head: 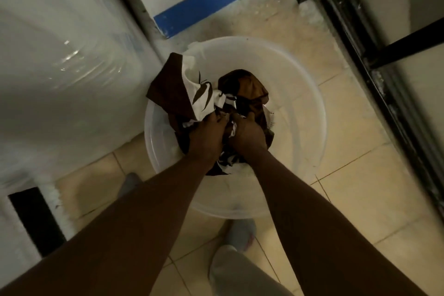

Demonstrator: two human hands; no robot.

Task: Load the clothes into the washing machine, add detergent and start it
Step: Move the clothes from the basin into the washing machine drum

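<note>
Tiled floor [360,199] dim; clothes [206,98] bunched in plastic basin [310,108]. Left hand [206,134] and right hand [247,134] clenched in fabric. Whole bundle best gathered, trailing ends tucked before lift.

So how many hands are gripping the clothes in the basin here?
2. The left hand grips the brown-and-white clothes near the basin centre; the right hand grips beside it.
</note>
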